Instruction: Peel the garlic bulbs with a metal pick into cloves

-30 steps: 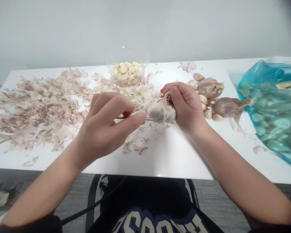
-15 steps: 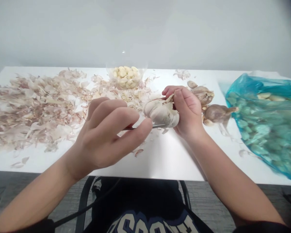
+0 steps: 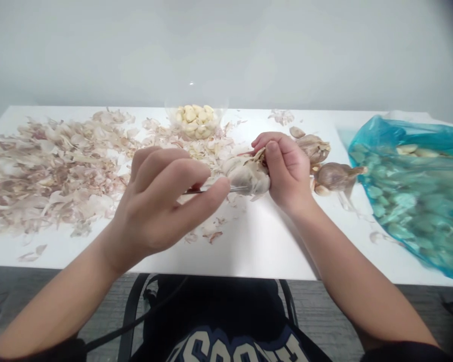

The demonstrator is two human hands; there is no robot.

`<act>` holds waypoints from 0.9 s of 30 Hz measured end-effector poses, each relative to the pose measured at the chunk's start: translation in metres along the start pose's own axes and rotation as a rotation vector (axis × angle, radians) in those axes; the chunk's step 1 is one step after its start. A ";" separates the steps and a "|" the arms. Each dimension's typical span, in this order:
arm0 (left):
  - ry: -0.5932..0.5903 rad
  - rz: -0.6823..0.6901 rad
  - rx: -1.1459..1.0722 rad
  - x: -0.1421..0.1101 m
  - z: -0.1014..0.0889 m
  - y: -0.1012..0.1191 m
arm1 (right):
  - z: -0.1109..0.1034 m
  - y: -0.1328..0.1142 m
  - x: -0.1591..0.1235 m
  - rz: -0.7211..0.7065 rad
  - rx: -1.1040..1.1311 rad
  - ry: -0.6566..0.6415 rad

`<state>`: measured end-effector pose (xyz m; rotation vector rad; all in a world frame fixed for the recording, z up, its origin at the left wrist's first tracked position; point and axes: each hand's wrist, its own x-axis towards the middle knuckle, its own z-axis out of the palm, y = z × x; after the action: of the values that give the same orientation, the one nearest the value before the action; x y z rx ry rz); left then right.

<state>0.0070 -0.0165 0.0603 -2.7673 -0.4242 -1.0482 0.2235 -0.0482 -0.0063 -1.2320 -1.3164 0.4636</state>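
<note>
Head view: the left hand [image 3: 162,201] is grasping a thin metal tool [image 3: 238,189] between the thumb and curled fingers. The tool is extending rightward out of the hand, and its tip is meeting the lower side of a partly peeled garlic bulb [image 3: 247,176]. The right hand [image 3: 289,171] is clenching that bulb, which is sitting between the two hands, with its fingers wrapping over the top and a flake of loosened skin [image 3: 259,156] lifting beside the fingertips.

Both hands are working above a white worktop [image 3: 264,246]. Beyond the left hand, a clear glass bowl [image 3: 219,119] is holding peeled garlic cloves [image 3: 192,120]. A broad spread of papery garlic skins [image 3: 49,176] is lying on the worktop to the left of the left hand and is reaching around behind it toward the bowl. Smaller skin scraps [image 3: 211,234] are lying just below the tool.

To the right of the right hand, two whole garlic bulbs [image 3: 335,177] are resting near a loose clove [image 3: 297,132]. Farther right of the right hand, a blue plastic bag [image 3: 411,201] is lying on the worktop, with garlic cloves [image 3: 407,149] showing through and at its mouth.
</note>
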 end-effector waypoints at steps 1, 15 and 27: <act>-0.001 -0.039 -0.016 0.001 0.001 -0.001 | -0.001 0.000 0.000 -0.023 -0.028 -0.001; -0.344 0.051 0.001 0.023 0.016 -0.029 | 0.001 0.013 0.000 -0.276 -0.291 -0.150; -0.359 0.223 0.075 0.025 0.033 -0.038 | 0.002 0.019 0.001 -0.331 -0.306 -0.166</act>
<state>0.0335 0.0325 0.0542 -2.8514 -0.1825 -0.4776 0.2286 -0.0401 -0.0229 -1.2094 -1.7455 0.1311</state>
